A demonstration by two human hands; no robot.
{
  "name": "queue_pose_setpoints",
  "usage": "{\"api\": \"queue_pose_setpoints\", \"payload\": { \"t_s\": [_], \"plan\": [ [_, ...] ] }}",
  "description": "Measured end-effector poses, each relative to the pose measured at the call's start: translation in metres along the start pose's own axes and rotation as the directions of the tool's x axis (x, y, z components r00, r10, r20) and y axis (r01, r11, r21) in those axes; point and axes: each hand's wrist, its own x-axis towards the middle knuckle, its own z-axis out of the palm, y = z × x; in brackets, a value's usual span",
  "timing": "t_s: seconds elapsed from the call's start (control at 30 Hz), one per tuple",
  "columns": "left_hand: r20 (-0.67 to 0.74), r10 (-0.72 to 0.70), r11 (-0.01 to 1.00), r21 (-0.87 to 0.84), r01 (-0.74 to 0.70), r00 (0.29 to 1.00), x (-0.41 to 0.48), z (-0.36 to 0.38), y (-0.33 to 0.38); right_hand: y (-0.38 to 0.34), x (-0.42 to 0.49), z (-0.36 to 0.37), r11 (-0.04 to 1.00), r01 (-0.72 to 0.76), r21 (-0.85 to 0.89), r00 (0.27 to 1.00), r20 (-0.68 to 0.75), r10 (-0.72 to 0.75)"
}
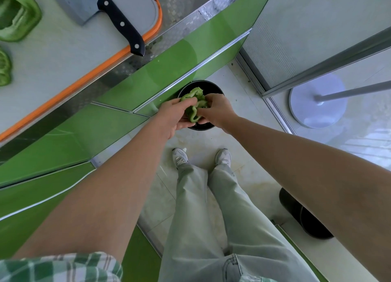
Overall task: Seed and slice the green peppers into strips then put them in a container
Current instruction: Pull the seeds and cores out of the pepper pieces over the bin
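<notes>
left hand point(171, 117) and right hand point(218, 110) both grip a pepper point(193, 110) above the bin point(214, 87) at twelve o'clock, probably so seeds fall in; knife point(121, 24) rests at eleven.

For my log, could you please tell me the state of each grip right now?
Left grip: closed, holding the pepper over the bin.
Right grip: closed on the same pepper.

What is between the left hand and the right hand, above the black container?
In the head view, a green pepper piece lies between the left hand and right hand; both grip it.
</notes>
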Motion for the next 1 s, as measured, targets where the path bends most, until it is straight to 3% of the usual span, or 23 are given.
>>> {"api": "queue_pose_setpoints", "payload": {
  "t_s": [0.2,0.3,0.37,0.53,0.73,0.9,1.0],
  "plan": [
    [-0.105,-0.014,1.000,-0.007,0.013,0.994,0.005,-0.011,0.001,0.001,0.003,-0.011,0.989,-0.055,0.140,0.997,-0.045,0.062],
    [-0.071,-0.028,1.000,-0.012,0.027,0.997,0.004,-0.015,0.001,-0.002,0.003,-0.011,0.999,0.023,-0.039,0.999,0.038,-0.021],
    [-0.033,-0.012,1.000,0.002,0.012,0.999,0.003,-0.013,0.002,-0.007,0.001,-0.007,0.999,0.003,-0.054,0.994,0.113,0.003],
    [-0.003,0.026,0.999,0.048,-0.026,1.000,0.001,-0.007,0.007,-0.010,0.004,0.001,0.990,-0.129,0.059,0.985,0.124,0.121],
    [-0.057,0.034,0.999,0.006,-0.034,0.998,0.003,-0.005,0.006,-0.005,0.003,-0.007,0.913,-0.175,0.370,0.982,0.133,0.134],
    [-0.061,0.028,0.999,-0.017,-0.029,0.998,0.001,-0.003,0.006,-0.005,0.004,-0.008,0.970,-0.092,0.224,0.988,0.142,0.061],
    [-0.056,0.042,0.999,-0.002,-0.042,0.998,0.002,-0.004,0.006,-0.007,0.004,-0.011,0.955,-0.083,0.285,0.993,0.108,0.054]
  ]
}}
